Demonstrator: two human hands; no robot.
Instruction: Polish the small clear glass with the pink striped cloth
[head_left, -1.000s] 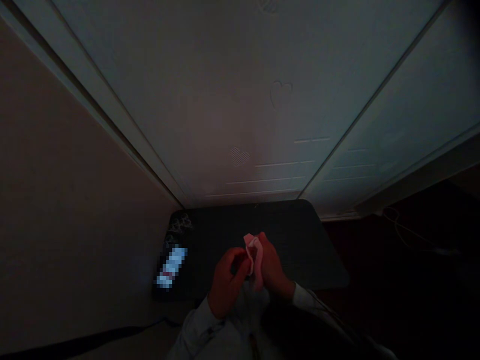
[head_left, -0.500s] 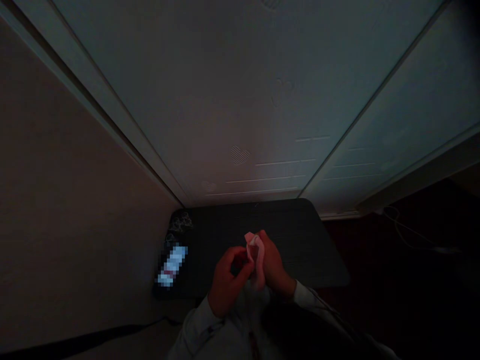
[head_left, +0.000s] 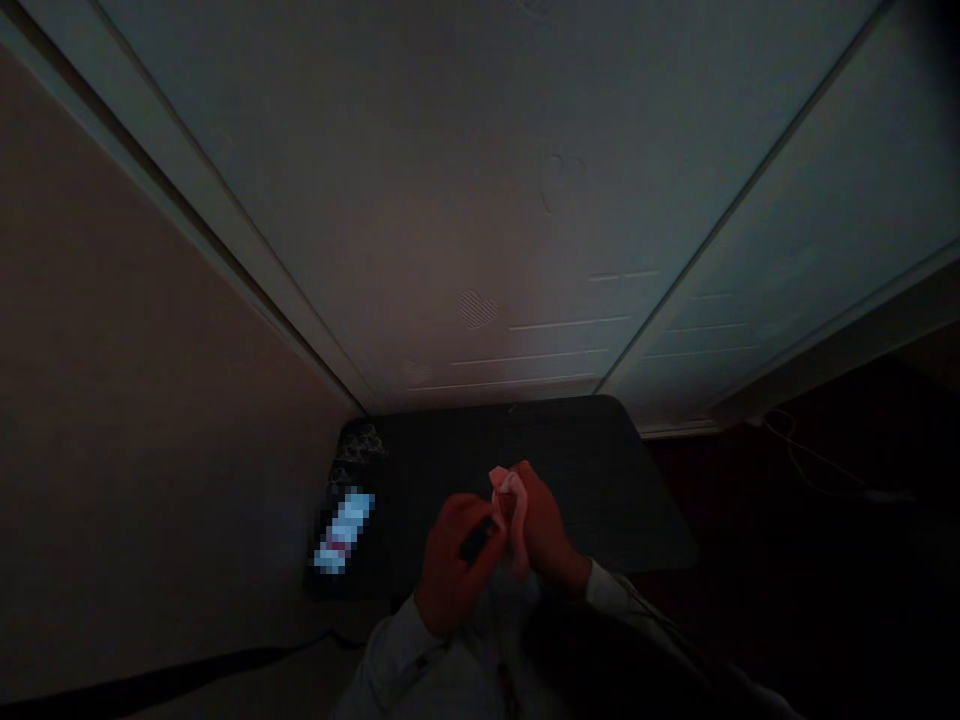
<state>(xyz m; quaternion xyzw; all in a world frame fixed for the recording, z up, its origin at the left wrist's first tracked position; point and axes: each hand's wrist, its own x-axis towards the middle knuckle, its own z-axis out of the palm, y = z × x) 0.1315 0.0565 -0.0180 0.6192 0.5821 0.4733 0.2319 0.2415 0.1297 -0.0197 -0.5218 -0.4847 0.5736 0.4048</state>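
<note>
A small piece of pink cloth [head_left: 519, 530] is held between my two hands, above the near part of a dark table [head_left: 600, 470]. My left hand [head_left: 456, 560] pinches the cloth's left edge between thumb and fingers. On the other side, my right hand [head_left: 549, 530] is wrapped round the cloth, with its fingertips near the top edge. The cloth looks folded, with an opening at its top. The light is dim, and what is inside the fold cannot be made out.
A lit phone, its screen blurred out [head_left: 343, 532], lies at the table's left end. Behind it sits a tangle of thin clear or wiry material [head_left: 363, 444]. White panels [head_left: 420, 250] rise behind the table. A pale cable [head_left: 825, 470] runs at the right.
My left hand has shifted slightly, its fingers turning a little around the cloth's left edge. My right hand and the cloth are nearly where they were.
</note>
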